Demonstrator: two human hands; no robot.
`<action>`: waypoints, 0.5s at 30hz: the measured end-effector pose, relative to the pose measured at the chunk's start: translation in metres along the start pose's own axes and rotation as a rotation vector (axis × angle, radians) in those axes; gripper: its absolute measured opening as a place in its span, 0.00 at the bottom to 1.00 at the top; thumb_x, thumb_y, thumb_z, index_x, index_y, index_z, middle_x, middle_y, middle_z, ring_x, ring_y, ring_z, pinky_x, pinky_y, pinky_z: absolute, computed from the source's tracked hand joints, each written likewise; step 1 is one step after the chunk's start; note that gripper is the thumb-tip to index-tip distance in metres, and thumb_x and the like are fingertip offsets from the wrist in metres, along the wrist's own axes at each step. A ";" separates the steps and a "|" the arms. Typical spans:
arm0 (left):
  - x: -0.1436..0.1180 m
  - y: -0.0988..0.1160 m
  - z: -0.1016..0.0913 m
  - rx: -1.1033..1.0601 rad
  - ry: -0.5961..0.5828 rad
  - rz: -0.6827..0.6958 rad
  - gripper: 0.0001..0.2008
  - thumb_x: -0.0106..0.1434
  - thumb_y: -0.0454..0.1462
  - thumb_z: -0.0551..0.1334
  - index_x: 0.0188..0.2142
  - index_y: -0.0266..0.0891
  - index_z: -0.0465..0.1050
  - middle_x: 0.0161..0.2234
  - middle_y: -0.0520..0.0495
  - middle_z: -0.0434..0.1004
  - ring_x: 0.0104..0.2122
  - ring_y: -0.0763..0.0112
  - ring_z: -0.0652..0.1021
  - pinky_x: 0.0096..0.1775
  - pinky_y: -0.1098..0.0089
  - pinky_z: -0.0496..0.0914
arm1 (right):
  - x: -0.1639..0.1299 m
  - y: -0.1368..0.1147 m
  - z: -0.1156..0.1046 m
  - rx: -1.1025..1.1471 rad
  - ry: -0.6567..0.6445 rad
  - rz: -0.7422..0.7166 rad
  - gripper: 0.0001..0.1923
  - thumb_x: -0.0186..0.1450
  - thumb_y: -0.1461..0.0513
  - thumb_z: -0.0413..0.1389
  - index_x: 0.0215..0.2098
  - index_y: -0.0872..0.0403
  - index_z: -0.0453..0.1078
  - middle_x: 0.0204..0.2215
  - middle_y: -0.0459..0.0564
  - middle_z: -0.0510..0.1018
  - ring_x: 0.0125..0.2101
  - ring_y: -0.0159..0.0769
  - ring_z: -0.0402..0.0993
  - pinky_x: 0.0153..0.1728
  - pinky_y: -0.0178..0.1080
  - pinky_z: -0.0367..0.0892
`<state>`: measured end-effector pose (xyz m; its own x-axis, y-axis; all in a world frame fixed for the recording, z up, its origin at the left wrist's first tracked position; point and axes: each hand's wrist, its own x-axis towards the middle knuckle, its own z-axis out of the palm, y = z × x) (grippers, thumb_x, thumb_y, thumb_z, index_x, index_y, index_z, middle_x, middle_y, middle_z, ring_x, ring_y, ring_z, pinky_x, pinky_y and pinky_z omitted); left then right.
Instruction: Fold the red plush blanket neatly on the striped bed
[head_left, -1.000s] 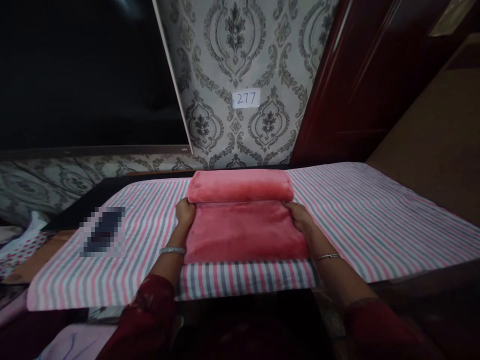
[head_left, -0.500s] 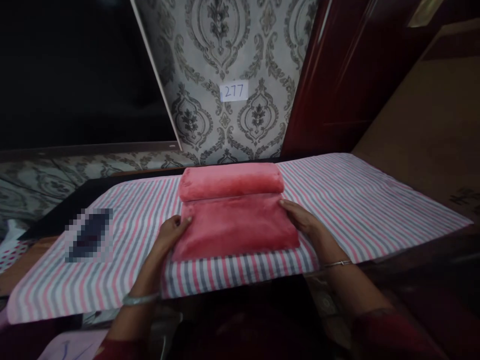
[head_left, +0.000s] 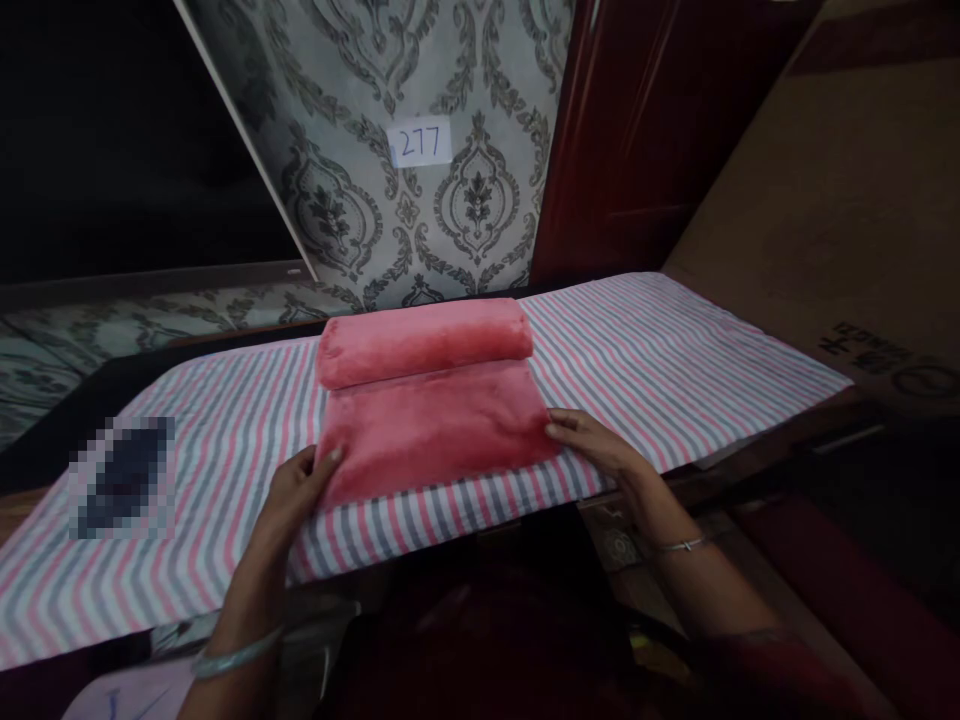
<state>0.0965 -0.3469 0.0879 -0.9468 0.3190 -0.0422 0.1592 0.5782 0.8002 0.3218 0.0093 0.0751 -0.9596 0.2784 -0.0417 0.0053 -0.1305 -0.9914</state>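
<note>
A pink plush cloth (head_left: pixel 431 415) lies on a striped cover, its far part forming a thick roll (head_left: pixel 427 342) and its near part lying flat. My left hand (head_left: pixel 300 490) grips the left edge near the front corner, thumb on top and the other fingers at the side, partly hidden. At the right edge, my right hand (head_left: pixel 589 440) pinches the plush cloth close to its near corner. Each wrist wears a bangle.
The striped cover (head_left: pixel 630 350) spreads over a table against a patterned wall. A blurred dark object (head_left: pixel 124 478) lies at left. A dark screen (head_left: pixel 135 140) stands back left, and a cardboard box (head_left: pixel 840 200) rises at right.
My right hand has slid along the right edge from near the roll toward the front corner. My left hand keeps its place on the left edge. The whole view has shifted right.
</note>
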 end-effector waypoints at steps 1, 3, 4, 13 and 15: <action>-0.002 -0.004 -0.002 0.003 -0.032 -0.017 0.33 0.47 0.66 0.61 0.34 0.39 0.76 0.27 0.47 0.78 0.30 0.62 0.77 0.29 0.68 0.70 | -0.003 -0.001 0.000 -0.035 -0.032 -0.011 0.17 0.55 0.50 0.67 0.37 0.52 0.79 0.36 0.47 0.82 0.41 0.41 0.77 0.51 0.44 0.67; -0.007 -0.010 -0.005 0.001 -0.066 -0.005 0.32 0.45 0.64 0.64 0.35 0.40 0.76 0.28 0.48 0.77 0.31 0.62 0.76 0.30 0.68 0.69 | -0.004 -0.003 0.002 -0.087 -0.060 -0.026 0.16 0.55 0.52 0.67 0.37 0.52 0.79 0.35 0.47 0.82 0.42 0.43 0.77 0.50 0.44 0.68; -0.009 -0.012 -0.005 0.022 -0.044 0.031 0.31 0.45 0.63 0.64 0.35 0.41 0.76 0.28 0.48 0.76 0.31 0.62 0.75 0.31 0.67 0.69 | -0.003 -0.003 0.003 -0.111 -0.059 -0.029 0.15 0.54 0.53 0.68 0.36 0.52 0.78 0.34 0.46 0.82 0.42 0.43 0.76 0.49 0.44 0.69; -0.030 -0.021 0.000 0.156 0.160 0.352 0.19 0.52 0.54 0.63 0.34 0.43 0.69 0.38 0.45 0.71 0.39 0.61 0.73 0.44 0.62 0.70 | -0.002 -0.001 -0.004 -0.088 0.019 -0.098 0.26 0.54 0.49 0.68 0.48 0.49 0.76 0.48 0.50 0.81 0.49 0.48 0.74 0.57 0.50 0.64; -0.038 -0.024 0.004 0.173 0.263 0.370 0.17 0.54 0.52 0.63 0.32 0.43 0.66 0.36 0.46 0.69 0.36 0.63 0.72 0.40 0.63 0.70 | -0.004 0.007 -0.004 -0.087 0.021 -0.106 0.29 0.54 0.48 0.68 0.50 0.49 0.75 0.49 0.51 0.80 0.50 0.49 0.74 0.57 0.50 0.64</action>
<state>0.1303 -0.3698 0.0681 -0.8531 0.3392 0.3965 0.5213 0.5854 0.6209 0.3267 0.0115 0.0681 -0.9499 0.3065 0.0618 -0.0701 -0.0163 -0.9974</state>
